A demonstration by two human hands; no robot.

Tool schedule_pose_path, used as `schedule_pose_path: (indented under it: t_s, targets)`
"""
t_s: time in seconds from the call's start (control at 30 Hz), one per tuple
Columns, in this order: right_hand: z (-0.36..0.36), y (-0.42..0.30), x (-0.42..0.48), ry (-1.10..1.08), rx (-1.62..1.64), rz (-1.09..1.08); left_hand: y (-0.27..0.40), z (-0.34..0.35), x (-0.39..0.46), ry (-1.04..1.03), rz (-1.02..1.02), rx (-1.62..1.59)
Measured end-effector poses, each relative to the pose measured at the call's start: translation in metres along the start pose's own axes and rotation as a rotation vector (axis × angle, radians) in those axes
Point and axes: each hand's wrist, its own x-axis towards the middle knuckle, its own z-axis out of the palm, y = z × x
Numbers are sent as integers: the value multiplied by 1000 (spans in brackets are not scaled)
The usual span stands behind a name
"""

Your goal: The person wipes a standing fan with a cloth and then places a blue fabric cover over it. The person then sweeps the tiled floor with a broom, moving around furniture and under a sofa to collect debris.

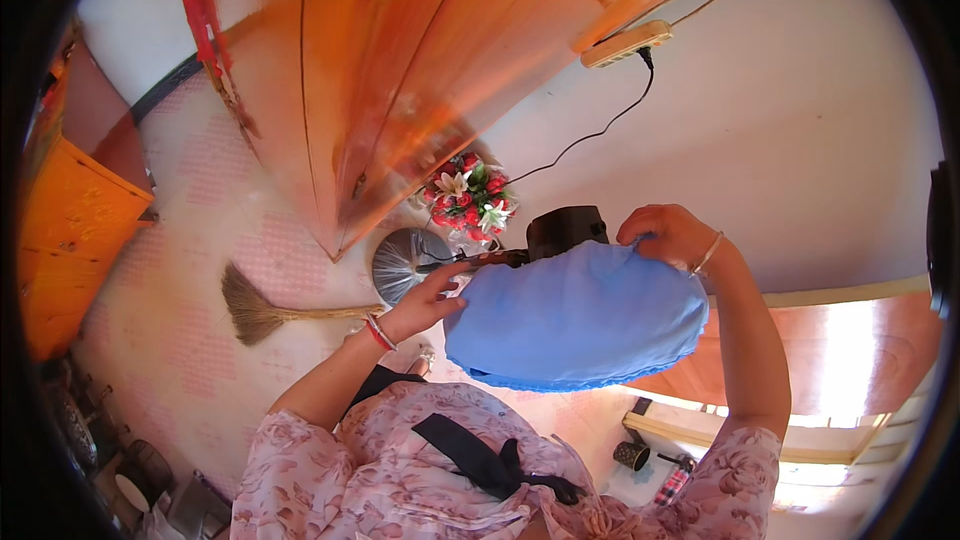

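A light blue fabric cover with a gathered edge [577,315] hangs in front of me, over part of a dark upright appliance, seemingly a standing fan [566,231]. My right hand [664,232] pinches the cover's upper right edge, with the fingers bunched into the cloth. My left hand [431,300] is at the cover's left edge, fingers spread and curved, close to the dark pole; whether it grips the cloth is unclear. The appliance's round base, wrapped in clear plastic [409,266], stands on the floor. The cover hides much of the appliance.
A straw broom [255,307] lies left of the base. Red and white artificial flowers [472,199] stand behind it, beside a tall orange wooden cabinet [375,90]. A power strip [626,43] with a black cord hangs by the wall. An orange cabinet [82,240] is far left.
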Motion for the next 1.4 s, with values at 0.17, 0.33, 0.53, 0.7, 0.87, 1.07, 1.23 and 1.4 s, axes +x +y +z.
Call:
schedule_pose_path:
  t_s: [0.17, 0.33, 0.53, 0.7, 0.87, 1.07, 1.23, 1.4]
  targets:
    - [0, -10, -23, 184, -90, -107, -14, 4, 10, 21, -149, -104]
    - [17, -21, -35, 161, -233, -168, -20, 8, 34, -57, -324, -170]
    - [29, -27, -19, 25, -318, -283, -18, 22, 77, -187, -287, -211]
    - [32, -34, -14, -50, -357, -263, -29, 29, 97, -236, -174, 267]
    - [28, -43, -33, -11, -459, -245, -45, 25, 85, 111, -147, -271]
    - [22, -45, -56, 44, -417, -225, -54, 24, 80, 216, -143, -513]
    - [18, -46, -68, -11, -350, -154, -59, 25, 87, 235, -110, -492]
    - [17, -30, -68, 38, -227, -252, -47, 26, 89, 223, -124, -319]
